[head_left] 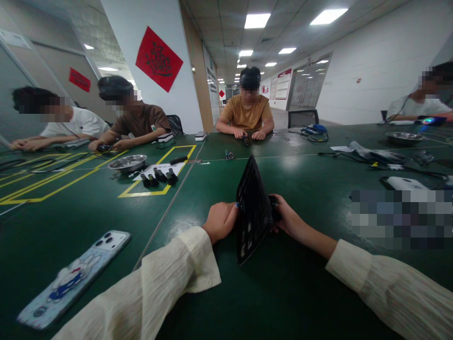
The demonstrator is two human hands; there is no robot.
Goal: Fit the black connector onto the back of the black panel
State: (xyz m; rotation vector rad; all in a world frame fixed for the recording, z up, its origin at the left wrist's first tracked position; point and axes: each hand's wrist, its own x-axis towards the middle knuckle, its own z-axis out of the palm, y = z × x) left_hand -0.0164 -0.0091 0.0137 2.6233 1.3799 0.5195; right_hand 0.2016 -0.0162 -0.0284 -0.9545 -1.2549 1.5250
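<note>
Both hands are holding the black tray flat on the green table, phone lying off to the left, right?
No. The head view shows the black tray standing on its edge, not flat. The left hand and right hand do hold it on the green table, with the phone lying to the left.

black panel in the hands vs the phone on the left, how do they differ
The black panel stands on edge, gripped between the left hand and right hand; the phone lies flat, untouched. The black panel is dark with rows of cut-outs; the phone shows a pale blue cartoon case. Both rest on the green table.
</note>
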